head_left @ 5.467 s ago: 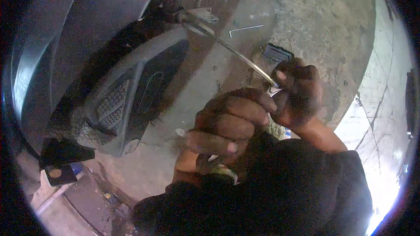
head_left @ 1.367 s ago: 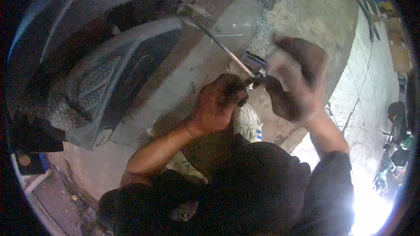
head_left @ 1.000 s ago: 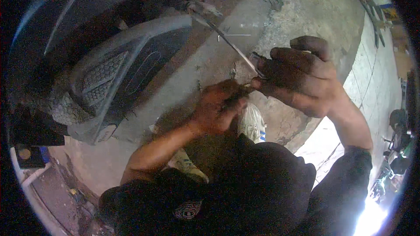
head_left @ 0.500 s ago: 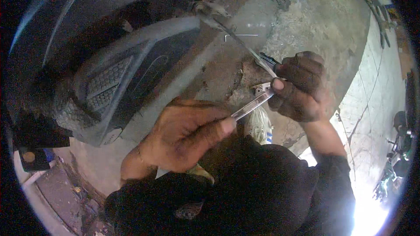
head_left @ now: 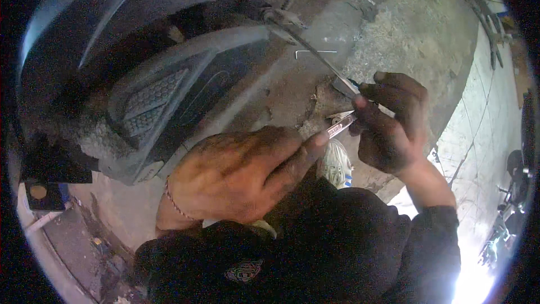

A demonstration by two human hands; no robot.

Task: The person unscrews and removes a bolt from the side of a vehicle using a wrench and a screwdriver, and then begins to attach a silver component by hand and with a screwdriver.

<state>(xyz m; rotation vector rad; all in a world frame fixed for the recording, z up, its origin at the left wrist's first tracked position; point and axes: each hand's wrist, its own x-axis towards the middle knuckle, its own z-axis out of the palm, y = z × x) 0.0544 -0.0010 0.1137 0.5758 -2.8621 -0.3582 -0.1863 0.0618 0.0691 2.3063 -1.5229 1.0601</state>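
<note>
My left hand [head_left: 236, 174] is closed on a silver wrench [head_left: 340, 124], which angles up to the lower end of a long thin metal rod [head_left: 315, 56]. My right hand [head_left: 394, 121] is curled around that end, its thumb beside the wrench head; the exact contact is partly hidden. The rod's upper end joins a bracket [head_left: 275, 19] beside a dark vehicle's grey plastic panel [head_left: 199, 50]. An L-shaped hex key [head_left: 318, 51] lies on the floor beside the rod. A small black item behind my right hand is mostly hidden.
The bodywork [head_left: 140, 5] fills the upper left. A black box-like piece [head_left: 50, 190] is at the far left. Concrete floor [head_left: 422, 28] gives way to pale cracked flooring [head_left: 478, 124] on the right, with dark clutter along the far right edge. My shoe [head_left: 334, 160] shows below the hands.
Since about a second ago my left hand has moved down and left, bringing the wrench into view. In the last half second my right hand's upper fingers have loosened and risen slightly.
</note>
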